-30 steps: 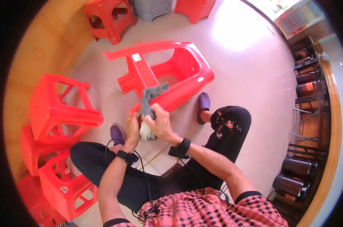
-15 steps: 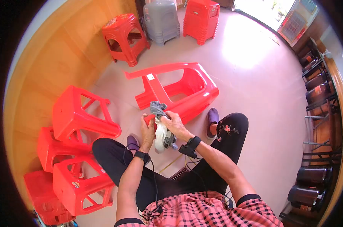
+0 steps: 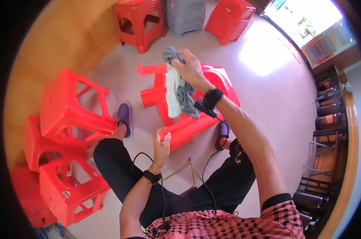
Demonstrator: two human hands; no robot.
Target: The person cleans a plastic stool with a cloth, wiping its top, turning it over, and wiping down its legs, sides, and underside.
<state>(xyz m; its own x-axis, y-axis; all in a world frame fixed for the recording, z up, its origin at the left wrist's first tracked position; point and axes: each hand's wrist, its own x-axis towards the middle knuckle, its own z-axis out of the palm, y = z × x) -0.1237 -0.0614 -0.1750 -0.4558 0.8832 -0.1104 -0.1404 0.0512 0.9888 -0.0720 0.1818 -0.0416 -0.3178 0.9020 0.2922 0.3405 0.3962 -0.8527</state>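
A red plastic stool (image 3: 196, 123) lies on its side on the floor in front of me, its legs pointing left. My left hand (image 3: 162, 146) is closed round the end of its nearest leg. Raised over the stool's far side, my right hand (image 3: 189, 67) grips a grey and white cloth (image 3: 174, 89). The cloth hangs down from the fingers across the stool's middle and hides part of it.
Several red stools (image 3: 71, 107) stand at the left by the wooden wall. Farther back are a red stool (image 3: 140, 24), a grey stack (image 3: 185, 16) and a red stack (image 3: 231, 20). Dark cylindrical things (image 3: 327, 119) line the right side. My feet in purple shoes (image 3: 124, 117) flank the stool.
My right hand has moved up and away from my left, lifting the cloth, which now hangs long. My left hand has moved slightly down and stays at the stool's leg.
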